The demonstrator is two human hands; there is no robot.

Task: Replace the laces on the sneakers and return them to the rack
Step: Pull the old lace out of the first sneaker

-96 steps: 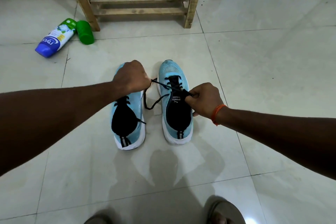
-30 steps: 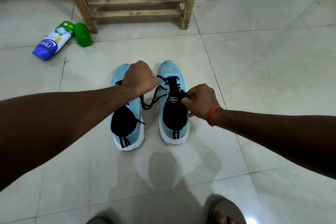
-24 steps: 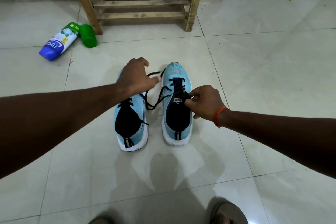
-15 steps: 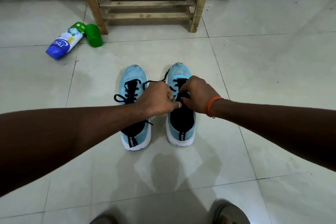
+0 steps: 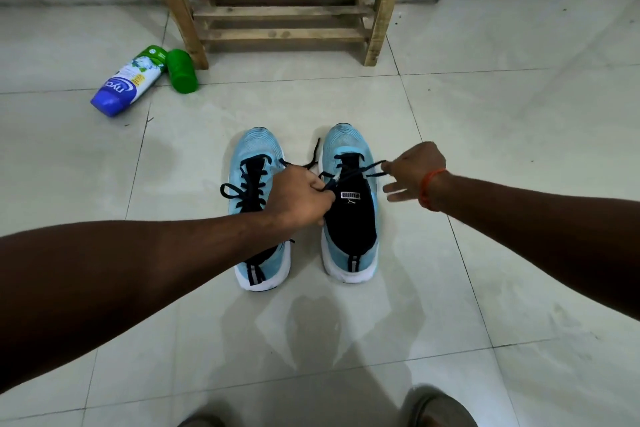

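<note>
right sneaker (image 5: 349, 267), mid-floor, light blue with black lining: lace (image 5: 360, 170) threaded, seemingly not yet knotted. left sneaker (image 5: 256, 149), at its 9 o'clock, already bowed. left hand (image 5: 298, 201) grips the lace; right hand (image 5: 415, 170) pinches its end, other fingers spread. racking remains: rack (image 5: 284, 10) at 12 o'clock.

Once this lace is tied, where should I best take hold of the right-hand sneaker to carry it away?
Take the right-hand sneaker by its heel collar, from above at the near end: the heel faces you and the mouth stands open, so its rim should offer an easy hold.
</note>
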